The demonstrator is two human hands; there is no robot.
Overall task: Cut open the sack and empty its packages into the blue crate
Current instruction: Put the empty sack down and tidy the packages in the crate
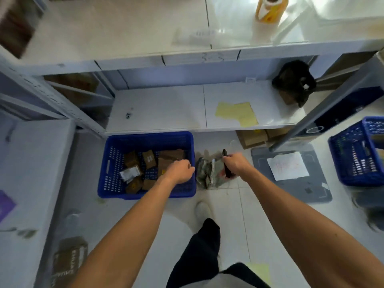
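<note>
The blue crate (110, 161) stands on the floor under the lower shelf and holds several brown cardboard packages (149, 159) and a white one. Just right of it lies the crumpled greenish sack (209, 172) on the tiles. My left hand (180, 170) hovers over the crate's right rim with fingers curled; what it holds, if anything, is hidden. My right hand (236, 164) grips a dark cutter (227, 163) upright above the sack's right side.
A second blue crate (353, 154) sits at the right. A grey floor scale (291, 173) with a white paper lies between. Shelving with yellow papers (236, 114), a black bag (294, 83) and a label roll (270, 9) stands ahead. My leg and shoe (202, 210) are below.
</note>
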